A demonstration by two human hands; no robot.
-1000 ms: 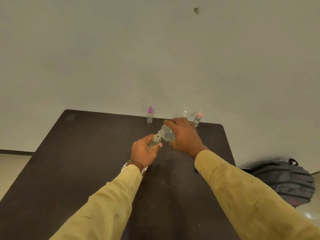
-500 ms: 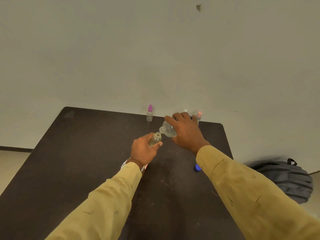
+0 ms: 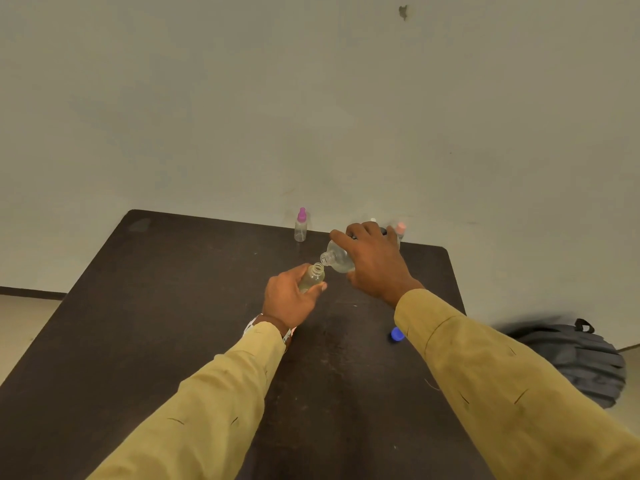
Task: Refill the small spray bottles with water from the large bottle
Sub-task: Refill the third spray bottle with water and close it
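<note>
Beside sleeve (image 3: 485, 368), blue cap (image 3: 397, 334) (newly visible).

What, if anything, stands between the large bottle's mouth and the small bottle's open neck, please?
Nothing visible: the right hand tilts the uncapped large bottle just above the small bottle gripped by the left hand.

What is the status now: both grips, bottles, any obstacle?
Left grip holds open small bottle. Right grip tilts large bottle, mouth over small one's. Blue cap lies apart from both.

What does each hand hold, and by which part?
Left hand grips the small clear uncapped bottle round its body; right hand the large clear bottle by its body.
</note>
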